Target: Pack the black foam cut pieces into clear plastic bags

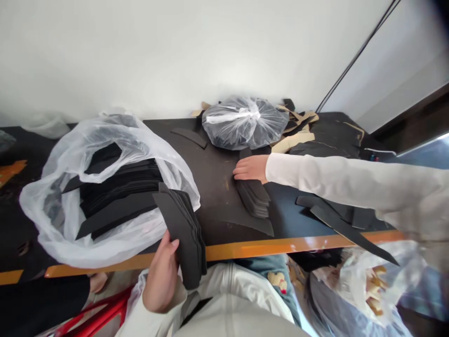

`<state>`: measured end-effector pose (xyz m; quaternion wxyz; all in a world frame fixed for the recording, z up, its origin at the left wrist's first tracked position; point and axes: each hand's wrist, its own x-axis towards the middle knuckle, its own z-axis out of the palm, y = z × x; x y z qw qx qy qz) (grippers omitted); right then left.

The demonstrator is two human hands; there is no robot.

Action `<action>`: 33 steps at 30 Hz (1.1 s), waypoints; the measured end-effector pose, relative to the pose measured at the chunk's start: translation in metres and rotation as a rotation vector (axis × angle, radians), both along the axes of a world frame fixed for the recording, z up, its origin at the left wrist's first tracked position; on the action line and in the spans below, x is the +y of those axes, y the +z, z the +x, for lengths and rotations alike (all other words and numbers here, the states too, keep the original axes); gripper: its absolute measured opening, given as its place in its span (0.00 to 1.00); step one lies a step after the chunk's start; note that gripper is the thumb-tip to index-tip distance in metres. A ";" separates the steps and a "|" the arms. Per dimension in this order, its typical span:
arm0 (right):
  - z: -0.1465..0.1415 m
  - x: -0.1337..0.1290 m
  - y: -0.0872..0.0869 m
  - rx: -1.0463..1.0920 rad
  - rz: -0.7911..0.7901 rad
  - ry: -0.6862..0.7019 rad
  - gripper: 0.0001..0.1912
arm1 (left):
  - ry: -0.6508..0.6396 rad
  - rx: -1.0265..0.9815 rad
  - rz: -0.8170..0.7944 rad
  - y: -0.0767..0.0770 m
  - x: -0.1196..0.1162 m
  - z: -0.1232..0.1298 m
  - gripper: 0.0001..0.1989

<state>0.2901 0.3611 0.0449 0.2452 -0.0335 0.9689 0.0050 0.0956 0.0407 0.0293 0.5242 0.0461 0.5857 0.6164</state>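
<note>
My left hand (164, 271) is closed around a thick stack of black, gently curved flat pieces (184, 234), held upright over the table's front edge. Beside it lies an open white plastic bag (45, 182), with many more such black pieces (122, 187) piled inside. My right hand (251, 168) lies over the far part of a second stack of black curved pieces (255, 199) on the table, its fingers closed over the top and left side. A single thin black piece (250, 226) lies just in front of that stack.
The dark table (213, 173) has an orange front edge (266, 247). A tied clear plastic bag (245, 121) sits by the wall, beside beige and black scraps (298, 135). Loose black strips (340, 224) overhang the edge at right. Below stands an open bag of scraps (375, 290).
</note>
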 end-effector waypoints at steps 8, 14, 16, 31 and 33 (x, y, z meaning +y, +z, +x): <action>-0.008 -0.001 -0.001 0.072 0.256 -0.901 0.36 | -0.077 0.053 0.032 0.017 0.018 -0.003 0.27; -0.034 -0.010 -0.009 0.054 0.220 -1.140 0.37 | -0.077 -0.024 0.317 0.030 0.050 0.019 0.22; -0.036 -0.009 -0.005 0.081 0.171 -1.167 0.39 | -0.019 -0.130 0.356 0.028 0.064 0.035 0.18; 0.049 -0.021 0.037 0.542 -0.103 -1.000 0.50 | -0.124 -0.163 0.315 0.034 0.226 0.132 0.03; 0.047 -0.005 0.020 0.582 -0.110 -1.010 0.45 | -0.249 -0.074 0.276 0.035 0.239 0.123 0.04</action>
